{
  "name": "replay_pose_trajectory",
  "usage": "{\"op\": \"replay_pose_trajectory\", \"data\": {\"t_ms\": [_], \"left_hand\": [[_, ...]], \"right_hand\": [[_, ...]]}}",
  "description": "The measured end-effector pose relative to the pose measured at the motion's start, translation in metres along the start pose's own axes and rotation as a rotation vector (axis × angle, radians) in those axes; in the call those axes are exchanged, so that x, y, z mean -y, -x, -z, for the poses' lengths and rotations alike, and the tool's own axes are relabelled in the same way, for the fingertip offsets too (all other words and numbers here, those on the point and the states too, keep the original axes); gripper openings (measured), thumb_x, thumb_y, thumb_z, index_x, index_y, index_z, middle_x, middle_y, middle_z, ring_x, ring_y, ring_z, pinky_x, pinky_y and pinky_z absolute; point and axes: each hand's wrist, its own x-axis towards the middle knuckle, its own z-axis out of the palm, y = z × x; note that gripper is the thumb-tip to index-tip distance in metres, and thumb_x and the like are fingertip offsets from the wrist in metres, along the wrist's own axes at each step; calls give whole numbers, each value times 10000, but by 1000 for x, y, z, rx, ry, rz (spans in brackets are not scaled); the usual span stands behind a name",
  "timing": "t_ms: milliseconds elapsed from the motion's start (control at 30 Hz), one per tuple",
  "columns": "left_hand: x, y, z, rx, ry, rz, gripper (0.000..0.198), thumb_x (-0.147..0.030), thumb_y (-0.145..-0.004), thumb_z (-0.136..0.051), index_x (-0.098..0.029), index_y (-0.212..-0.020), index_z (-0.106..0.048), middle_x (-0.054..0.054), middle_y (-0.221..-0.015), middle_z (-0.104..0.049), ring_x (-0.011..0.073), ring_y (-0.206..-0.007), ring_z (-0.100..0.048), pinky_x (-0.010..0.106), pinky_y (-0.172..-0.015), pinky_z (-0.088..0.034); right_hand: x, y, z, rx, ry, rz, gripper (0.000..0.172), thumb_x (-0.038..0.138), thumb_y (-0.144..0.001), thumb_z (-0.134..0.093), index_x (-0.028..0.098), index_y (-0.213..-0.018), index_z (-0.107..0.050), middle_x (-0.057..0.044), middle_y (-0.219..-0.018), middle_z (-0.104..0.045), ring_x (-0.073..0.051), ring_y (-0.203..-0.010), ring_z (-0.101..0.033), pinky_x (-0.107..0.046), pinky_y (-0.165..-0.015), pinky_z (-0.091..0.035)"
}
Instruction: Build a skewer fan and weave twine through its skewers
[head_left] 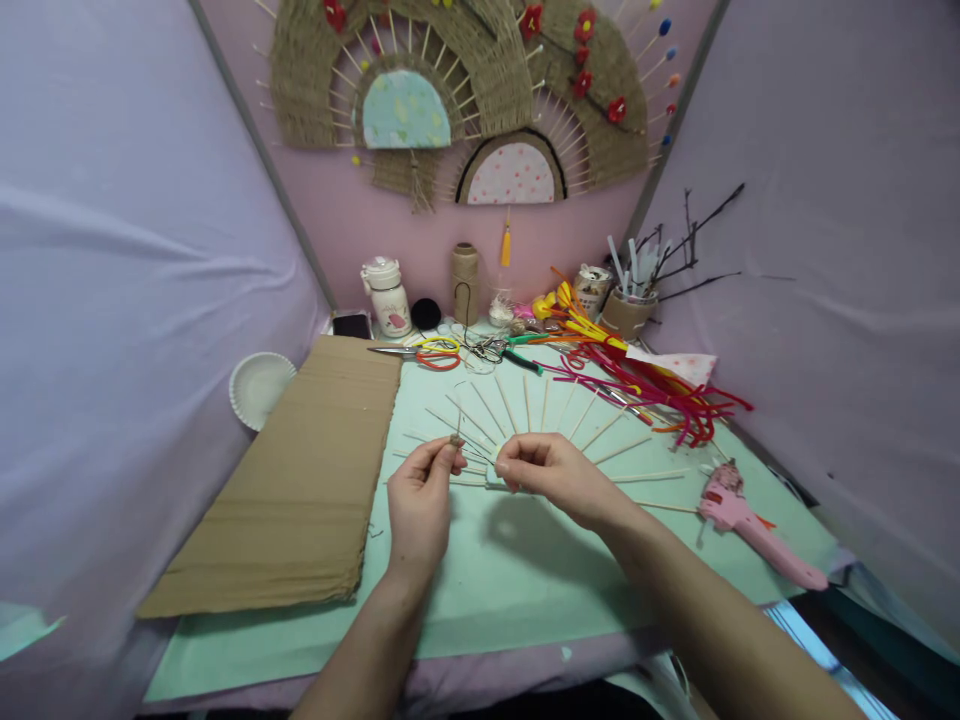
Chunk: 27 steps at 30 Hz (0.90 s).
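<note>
My left hand point(420, 490) is closed in a pinch on a small brown twine-like piece point(456, 440), from which a thin strand sticks up. Thumb and fingers of my right hand point(555, 475) pinch a thin dark strand point(478, 455) that runs across towards the left hand. Both hands are held above a fan of pale thin sticks point(526, 405) spread in a half circle on the green table. My right hand and forearm hide much of the fan's centre.
A cardboard sheet point(300, 480) lies at the left, near a white paper dish point(262, 388). Scissors point(427, 352), a twine spool point(465, 280) and a white bottle point(388, 300) are behind. Red pipe cleaners point(675, 395) and a pink glue gun point(750, 520) lie right.
</note>
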Motion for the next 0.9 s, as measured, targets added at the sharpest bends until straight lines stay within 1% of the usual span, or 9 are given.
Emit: {"op": "replay_pose_trajectory", "data": {"t_ms": [200,300,400,433,533,567,633,700,900], "left_hand": [[5,-1,-2,-44,-55,22,192,-327,-775,-665,-154,-844,-714,20,-704,-656,126,-689,-559,244,-691,-432],[2,0,-6,-30,229,99,181,-317,-728,-717,-142,-765,-693,6,-667,-623,100,-676,-547,221,-698,-441],[-5,2,-12,31,576,258,183,-268,-668,-772,-124,-703,-664,-21,-608,-565,68,-625,-524,202,-700,-464],[-8,2,-14,46,649,306,182,-246,-655,-783,-118,-711,-666,-29,-594,-548,59,-607,-515,195,-694,-470],[-12,3,-19,45,793,373,174,-177,-639,-787,-107,-754,-676,-42,-578,-526,41,-578,-504,182,-706,-489],[-11,3,-21,43,827,369,173,-158,-635,-786,-107,-760,-677,-43,-581,-530,38,-578,-506,182,-721,-494],[-8,4,-26,46,866,345,186,-148,-626,-790,-111,-771,-679,-37,-597,-551,40,-595,-526,171,-718,-497],[-4,5,-30,39,860,304,213,-173,-619,-801,-119,-790,-685,-27,-621,-582,47,-611,-547,153,-671,-491],[-3,9,-35,43,758,144,198,-267,-650,-795,-138,-750,-683,-18,-624,-610,55,-585,-549,166,-616,-474]], "right_hand": [[-16,1,-11,1,-279,-99,281,369,-714,-721,158,-666,-541,66,-555,-434,-63,-518,-359,-213,-519,-256],[-19,2,-16,98,-539,-122,297,313,-713,-730,160,-618,-494,78,-526,-400,-44,-464,-274,-203,-480,-210],[-20,4,-20,265,-946,-170,340,305,-717,-711,163,-566,-441,78,-519,-379,-41,-444,-184,-184,-442,-174],[-20,4,-22,283,-1079,-166,321,316,-712,-707,162,-575,-460,76,-530,-391,-42,-445,-176,-175,-434,-180],[-19,1,-30,149,-1318,-80,113,271,-716,-661,183,-768,-614,63,-635,-538,-43,-432,-133,-158,-406,-222],[-19,-2,-32,72,-1329,-40,133,222,-724,-631,202,-855,-642,58,-709,-599,-41,-422,-103,-156,-394,-227],[-16,-11,-39,-69,-1284,36,245,117,-726,-575,234,-924,-660,54,-855,-669,-36,-408,-50,-153,-372,-218],[-13,-21,-45,-169,-1209,102,274,68,-711,-566,246,-890,-672,52,-945,-692,-22,-392,-46,-151,-355,-195],[-3,-38,-56,-388,-965,181,278,137,-660,-687,227,-923,-699,-22,-1000,-727,13,-342,-218,-178,-330,-199]]}}
